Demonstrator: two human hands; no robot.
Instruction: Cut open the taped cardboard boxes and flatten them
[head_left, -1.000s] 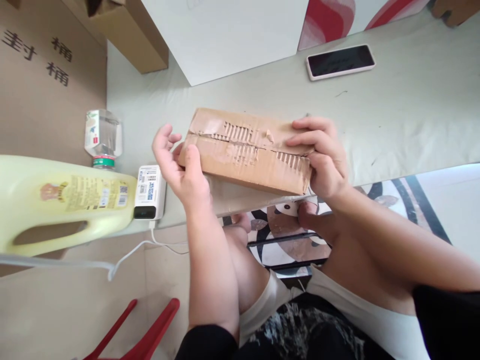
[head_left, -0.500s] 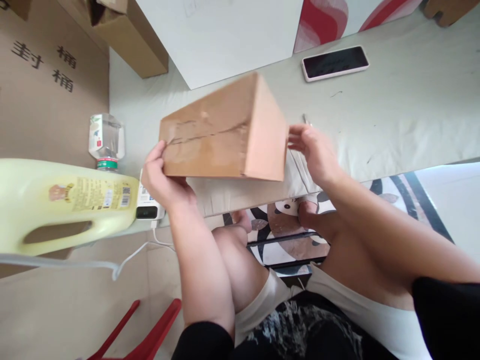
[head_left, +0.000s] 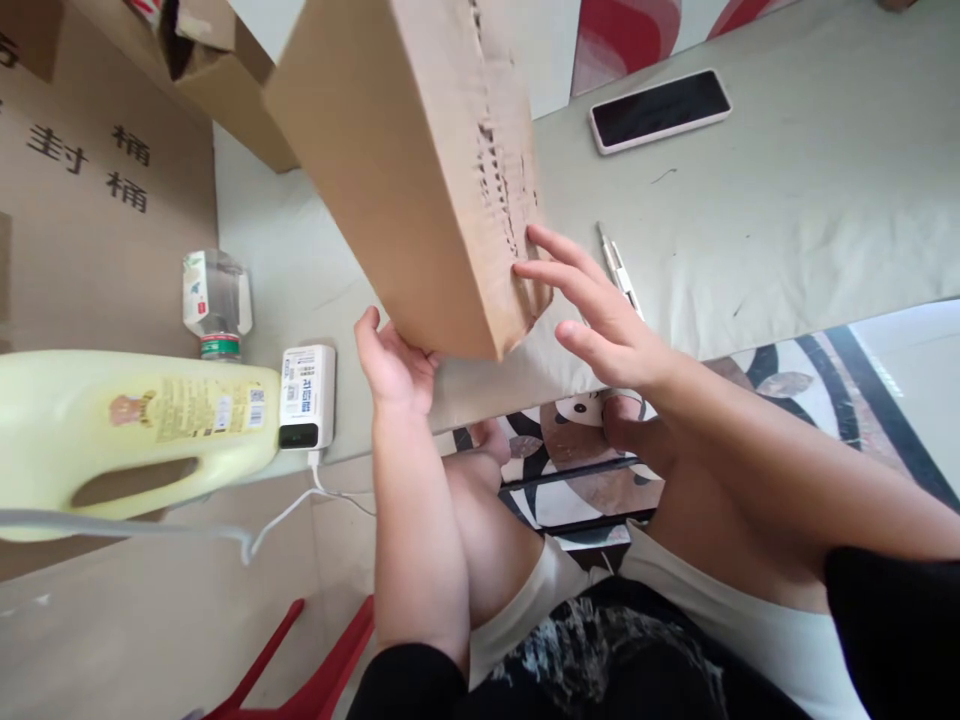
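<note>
A brown cardboard box point(head_left: 382, 170) is tilted up on end above the table, with a torn perforated line running along its right side. My left hand point(head_left: 397, 365) supports the box at its lower left edge, palm turned up; some of its fingers are hidden beneath the box. With fingers spread, my right hand point(head_left: 600, 310) touches the perforated side with its fingertips. Just behind that hand a utility knife point(head_left: 616, 265) lies on the cloth, its lower end partly covered.
A phone point(head_left: 660, 110) rests on the table cloth point(head_left: 810, 190) further back. To the left are a plastic bottle point(head_left: 217, 300), a yellow jug point(head_left: 112, 400) and a power bank point(head_left: 307, 390) with a white cable. Cardboard boxes and a white panel stand behind. A red stool point(head_left: 300, 680) is below.
The box has been turned from lying lengthwise to standing tilted on end, showing its perforated side. My left hand moved right beneath it. My right hand came onto its side, uncovering more of the knife.
</note>
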